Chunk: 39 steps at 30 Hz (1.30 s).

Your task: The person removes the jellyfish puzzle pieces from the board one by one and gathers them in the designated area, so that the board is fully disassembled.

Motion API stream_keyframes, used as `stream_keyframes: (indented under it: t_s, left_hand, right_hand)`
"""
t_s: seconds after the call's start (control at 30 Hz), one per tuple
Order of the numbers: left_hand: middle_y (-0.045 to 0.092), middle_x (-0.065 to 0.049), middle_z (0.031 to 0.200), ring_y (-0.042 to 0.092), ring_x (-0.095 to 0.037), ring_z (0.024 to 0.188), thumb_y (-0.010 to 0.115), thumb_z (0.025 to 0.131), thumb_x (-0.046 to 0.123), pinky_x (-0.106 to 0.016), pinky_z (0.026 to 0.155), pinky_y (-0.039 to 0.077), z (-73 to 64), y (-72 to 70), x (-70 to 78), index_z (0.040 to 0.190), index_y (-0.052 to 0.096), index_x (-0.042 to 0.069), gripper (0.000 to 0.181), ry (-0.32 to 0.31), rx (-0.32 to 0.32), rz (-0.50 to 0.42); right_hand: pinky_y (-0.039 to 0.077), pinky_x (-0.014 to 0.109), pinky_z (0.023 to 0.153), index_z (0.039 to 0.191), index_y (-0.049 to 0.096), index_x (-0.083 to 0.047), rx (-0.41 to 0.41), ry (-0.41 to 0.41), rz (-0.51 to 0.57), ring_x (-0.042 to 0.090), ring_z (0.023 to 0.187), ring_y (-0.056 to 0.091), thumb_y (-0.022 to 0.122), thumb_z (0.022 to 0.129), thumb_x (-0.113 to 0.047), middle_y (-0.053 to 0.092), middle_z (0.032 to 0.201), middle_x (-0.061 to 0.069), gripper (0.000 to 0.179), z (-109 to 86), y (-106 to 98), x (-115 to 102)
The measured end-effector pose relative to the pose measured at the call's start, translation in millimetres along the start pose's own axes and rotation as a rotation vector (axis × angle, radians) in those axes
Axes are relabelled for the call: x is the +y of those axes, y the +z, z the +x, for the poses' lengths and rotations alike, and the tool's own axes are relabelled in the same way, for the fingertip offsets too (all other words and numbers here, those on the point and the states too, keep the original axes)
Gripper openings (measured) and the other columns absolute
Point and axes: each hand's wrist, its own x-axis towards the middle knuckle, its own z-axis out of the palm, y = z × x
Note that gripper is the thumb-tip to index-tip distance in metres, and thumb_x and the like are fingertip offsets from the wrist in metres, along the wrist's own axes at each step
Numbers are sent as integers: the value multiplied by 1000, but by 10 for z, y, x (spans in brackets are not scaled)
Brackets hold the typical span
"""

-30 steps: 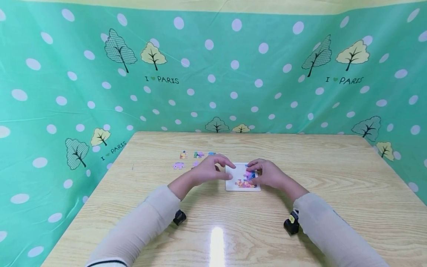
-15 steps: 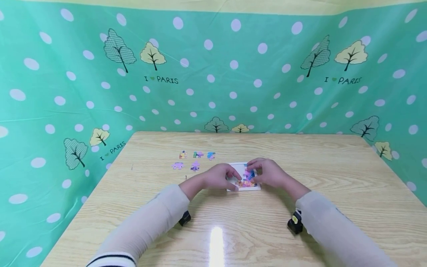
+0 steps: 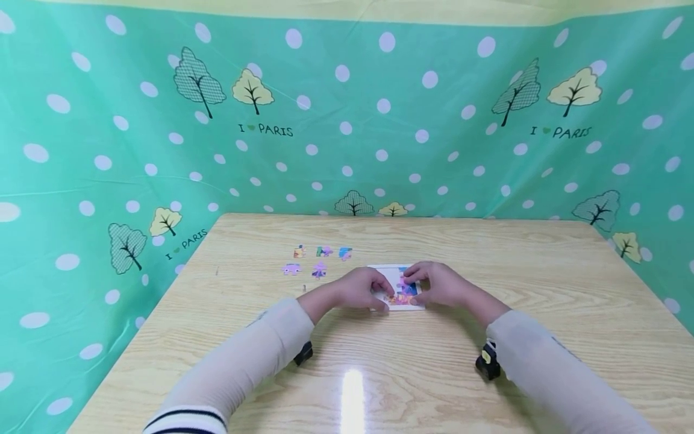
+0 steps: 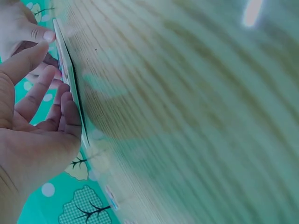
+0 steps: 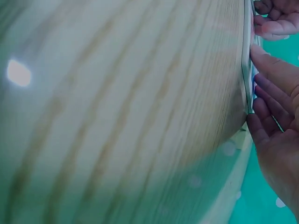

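A white jigsaw tray lies flat on the table, with colourful joined puzzle pieces along its right side and bottom. Its upper left part shows bare white. My left hand reaches over the lower left of the tray, fingertips at the orange pieces and thumb by the front edge. In the left wrist view, that hand's fingers are loosely bent, with the thumb apart. My right hand rests over the tray's right side, its fingers touching the pieces and its thumb near the lower right corner.
Several loose puzzle pieces lie left of the tray, among them a purple one, a dark purple one and a blue one. Black wrist cameras hang under both forearms. A patterned green curtain stands behind the table.
My left hand has come down and right, from the tray's left edge to its lower left, uncovering the loose pieces. My right hand's thumb has slid slightly toward the front corner.
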Motion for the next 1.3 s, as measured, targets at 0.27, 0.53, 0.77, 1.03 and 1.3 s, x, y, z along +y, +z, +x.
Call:
stream_keyframes:
  t_s: [0.27, 0.53, 0.77, 1.03, 1.3]
  left_hand:
    - [64, 8, 101, 55, -9, 93, 83, 79, 18, -23, 86, 45, 74, 8, 23, 112, 72, 14, 35, 18, 14, 82]
    - [62, 4, 103, 54, -9, 94, 85, 76, 17, -22, 86, 46, 132, 3, 28, 116, 72, 10, 42, -5, 10, 129]
    - [62, 6, 99, 53, -9, 91, 84, 78, 15, -23, 83, 46, 129, 1, 52, 109, 74, 12, 33, -18, -3, 120]
    - [63, 5, 90, 54, -9, 83, 86, 74, 11, -20, 75, 46, 135, 8, 39, 105, 74, 9, 33, -6, 18, 83]
    - [64, 1, 83, 59, -9, 76, 84, 73, 0, -20, 71, 51, 123, -9, 14, 97, 69, 8, 29, 21, 33, -51]
  right_hand:
    - [36, 52, 107, 116, 71, -1, 5, 14, 47, 36, 126, 47, 83, 78, -12, 58, 129, 12, 41, -32, 13, 45]
    - [36, 51, 106, 114, 72, -2, 8, 51, 142, 35, 126, 47, 85, 75, -12, 59, 128, 10, 42, -28, 16, 98]
    - [35, 52, 107, 114, 72, -2, 6, 70, 181, 36, 127, 45, 84, 76, -11, 58, 129, 11, 42, -29, 20, 109]
    - [34, 53, 108, 109, 74, -2, 8, 55, 218, 37, 126, 45, 84, 75, -8, 58, 128, 11, 35, -26, 33, 118]
    - [34, 52, 108, 108, 74, -3, 17, 67, 235, 37, 127, 44, 84, 75, -8, 57, 130, 11, 35, -18, 33, 121]
